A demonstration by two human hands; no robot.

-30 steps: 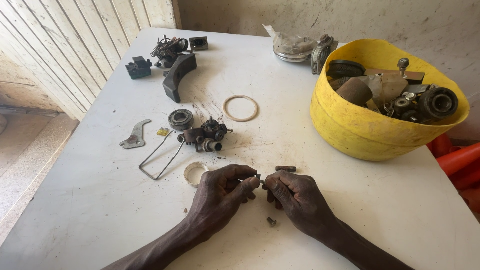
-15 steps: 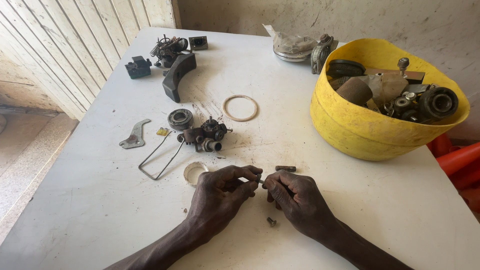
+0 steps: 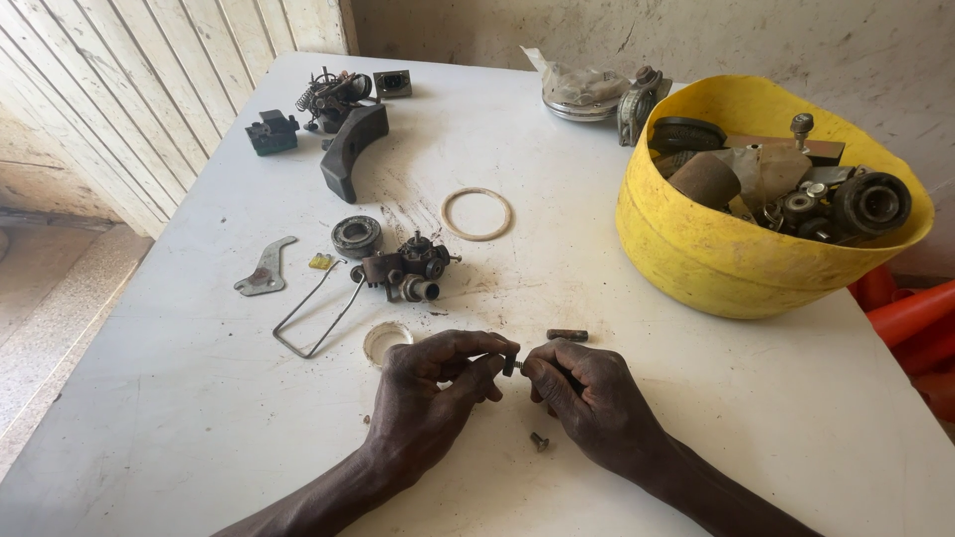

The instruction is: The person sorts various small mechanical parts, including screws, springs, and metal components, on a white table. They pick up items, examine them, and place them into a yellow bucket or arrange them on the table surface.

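While the white table (image 3: 199, 418) is filling the frame, the left hand (image 3: 428, 398) and right hand (image 3: 592, 403) are meeting at lower centre, fingertips of both pinching together on a small dark part (image 3: 510, 365), its axis lying left-right between them; a loose screw (image 3: 538, 441) is lying just below.

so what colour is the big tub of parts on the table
Yellow: the tub shows best in the head view, at the table's right side.
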